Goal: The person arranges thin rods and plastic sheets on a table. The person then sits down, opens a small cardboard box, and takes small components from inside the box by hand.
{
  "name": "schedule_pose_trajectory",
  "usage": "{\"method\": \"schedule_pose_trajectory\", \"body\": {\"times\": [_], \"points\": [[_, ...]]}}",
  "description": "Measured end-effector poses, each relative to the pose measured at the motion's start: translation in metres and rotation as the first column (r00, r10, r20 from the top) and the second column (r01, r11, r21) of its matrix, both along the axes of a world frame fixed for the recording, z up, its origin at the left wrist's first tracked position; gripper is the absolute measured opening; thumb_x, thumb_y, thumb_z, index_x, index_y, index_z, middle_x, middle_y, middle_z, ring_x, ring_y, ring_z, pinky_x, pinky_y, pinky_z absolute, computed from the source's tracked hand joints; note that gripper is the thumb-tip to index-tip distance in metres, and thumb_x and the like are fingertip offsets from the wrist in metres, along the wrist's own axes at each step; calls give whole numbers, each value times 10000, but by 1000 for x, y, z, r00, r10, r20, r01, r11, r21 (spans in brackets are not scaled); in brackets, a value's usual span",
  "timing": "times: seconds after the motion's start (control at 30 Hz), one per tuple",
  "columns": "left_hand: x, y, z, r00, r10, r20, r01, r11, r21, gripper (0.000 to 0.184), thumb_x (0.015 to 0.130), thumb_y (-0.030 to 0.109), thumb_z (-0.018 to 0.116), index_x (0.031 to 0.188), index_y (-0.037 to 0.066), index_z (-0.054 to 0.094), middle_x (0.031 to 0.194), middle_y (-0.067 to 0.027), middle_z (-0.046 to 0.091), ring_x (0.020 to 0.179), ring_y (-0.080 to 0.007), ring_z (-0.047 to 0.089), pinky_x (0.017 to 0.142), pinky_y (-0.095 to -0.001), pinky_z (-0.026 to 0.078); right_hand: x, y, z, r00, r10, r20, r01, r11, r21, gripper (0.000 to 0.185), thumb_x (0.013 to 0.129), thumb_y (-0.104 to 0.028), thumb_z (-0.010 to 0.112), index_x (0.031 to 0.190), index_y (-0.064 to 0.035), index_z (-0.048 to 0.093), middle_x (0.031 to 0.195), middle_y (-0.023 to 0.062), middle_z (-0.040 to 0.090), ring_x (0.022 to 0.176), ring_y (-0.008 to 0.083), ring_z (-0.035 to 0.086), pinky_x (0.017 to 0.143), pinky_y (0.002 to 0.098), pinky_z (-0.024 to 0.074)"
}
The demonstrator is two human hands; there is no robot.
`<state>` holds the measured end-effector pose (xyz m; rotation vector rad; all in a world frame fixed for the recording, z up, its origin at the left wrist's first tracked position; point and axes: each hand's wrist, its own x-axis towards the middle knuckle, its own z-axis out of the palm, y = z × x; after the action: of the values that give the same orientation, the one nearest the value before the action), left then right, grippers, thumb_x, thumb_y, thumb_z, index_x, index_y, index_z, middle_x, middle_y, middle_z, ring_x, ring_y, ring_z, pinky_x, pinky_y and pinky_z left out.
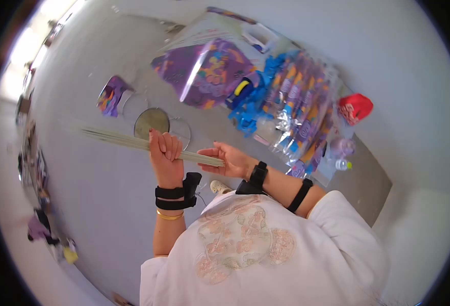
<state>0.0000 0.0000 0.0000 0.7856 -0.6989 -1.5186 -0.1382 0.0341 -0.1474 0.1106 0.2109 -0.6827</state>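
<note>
My left hand [166, 153] is closed around a bundle of long, thin, pale green sticks [118, 137], which reaches out to the left and is blurred at its far end. The right end of the bundle lies against the palm of my right hand [225, 159], whose fingers are spread and not wrapped round it. Black straps circle both wrists. Behind my left hand stands a round stool [152, 124] with an olive-coloured seat.
Ahead, a table [350, 188] holds purple printed sheets [204, 71], blue pieces [248, 115], wrapped purple packs [299, 97], a red bag [356, 108] and a small bottle [342, 164]. A purple printed item [113, 96] is beyond the stool. Clutter lines the left wall.
</note>
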Motion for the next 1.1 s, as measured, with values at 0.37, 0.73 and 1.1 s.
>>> {"method": "schedule_pose_trajectory", "body": {"times": [0.37,0.73,1.1], "points": [[-255,-29,-47,952,-269,143,291,943,-162,416,1015,252,471,643,101,364,533,27,331,482,-76,311,475,-260,221,-231,-23,-13,947,-219,-237,248,964,99,444,1024,-346,365,1170,6,593,1173,139,622,1069,259,612,972,380,494],[-282,-86,-45,951,-296,89,298,955,-11,429,1013,289,469,637,136,331,523,31,283,467,-69,252,465,-256,224,-258,-53,-19,924,-202,-324,166,977,-134,444,1007,-383,418,1127,-5,618,1053,113,678,968,208,655,902,331,499],[-172,-230,-136,919,-259,-297,363,849,384,394,988,303,504,656,142,366,531,34,259,459,-86,244,447,-243,248,-171,-152,-36,572,-443,-690,-74,810,-582,337,961,-327,585,1083,-13,586,898,33,643,773,90,599,723,235,503]]}}
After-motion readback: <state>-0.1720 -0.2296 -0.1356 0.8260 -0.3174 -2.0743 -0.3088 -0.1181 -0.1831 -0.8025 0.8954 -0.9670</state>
